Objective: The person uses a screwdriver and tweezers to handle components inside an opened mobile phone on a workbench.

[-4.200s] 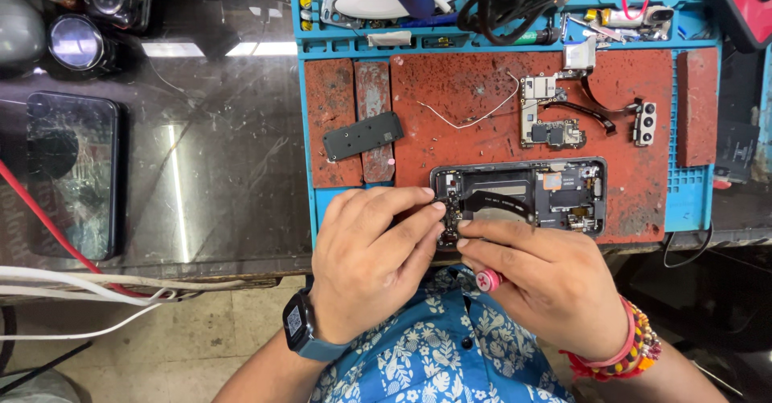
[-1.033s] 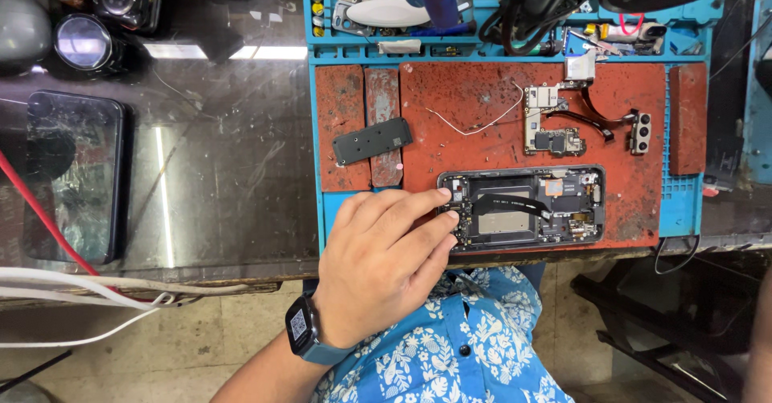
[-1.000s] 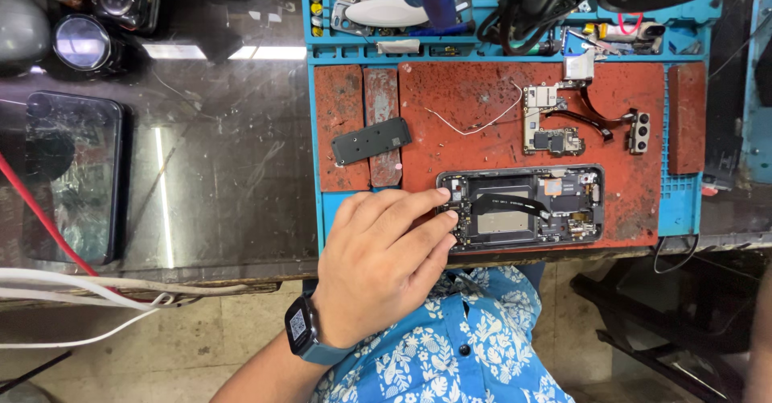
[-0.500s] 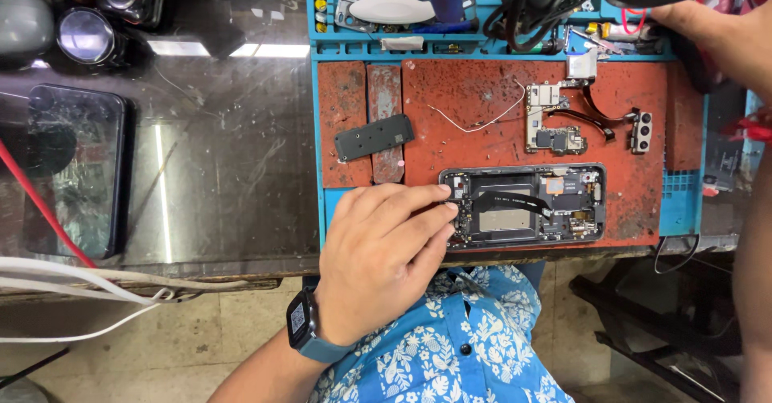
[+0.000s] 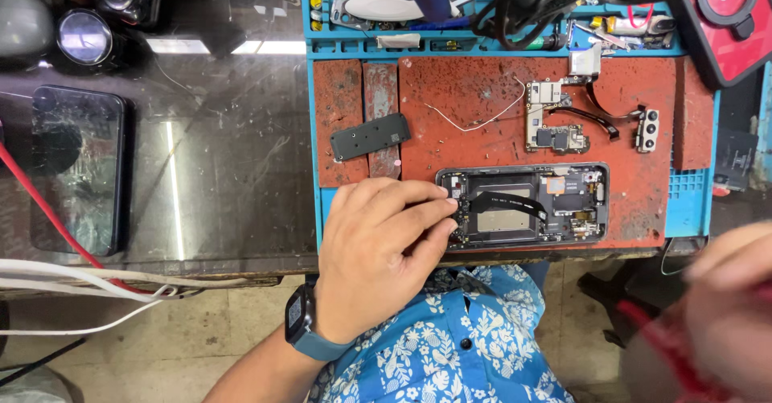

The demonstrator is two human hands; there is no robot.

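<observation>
Red-and-blue repair mat (image 5: pixel 482 89) on dark glass bench. Opened phone (image 5: pixel 523 206) lies at near edge; left hand (image 5: pixel 378 258) fingertips (image 5: pixel 446 206) pressed flat on its left end. Black plate (image 5: pixel 370 136) just beyond fingers, circuit board (image 5: pixel 551 125) farther. Right hand (image 5: pixel 724 314) blurred, grip unclear.

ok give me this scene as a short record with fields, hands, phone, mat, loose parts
left hand: fingertips resting on the left end of the opened phone
right hand: blurred at lower right, off the mat, with something red; grip unclear
phone: back off, insides showing, lying at the near edge of the mat
loose parts: black plate, circuit board, camera module
</observation>
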